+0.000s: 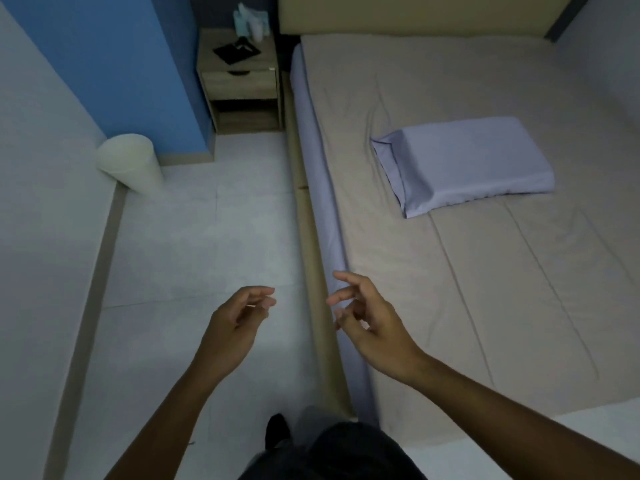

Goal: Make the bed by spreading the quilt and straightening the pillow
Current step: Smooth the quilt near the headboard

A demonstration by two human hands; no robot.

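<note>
A beige quilt [485,271] lies spread flat over the bed, with a few creases and fold lines. A lavender pillow [464,164] rests on it near the bed's middle, turned at a slight angle, well below the headboard [408,13]. The lavender sheet [320,188] shows along the bed's left side. My left hand [235,323] hovers over the floor beside the bed, fingers loosely curled and empty. My right hand [367,320] is over the bed's left edge, fingers apart, holding nothing.
A wooden nightstand [240,81] with a dark item and bottles on top stands left of the headboard. A white bin [130,162] sits by the left wall, below a blue wall panel [121,64]. White tiled floor [207,237] runs along the bed.
</note>
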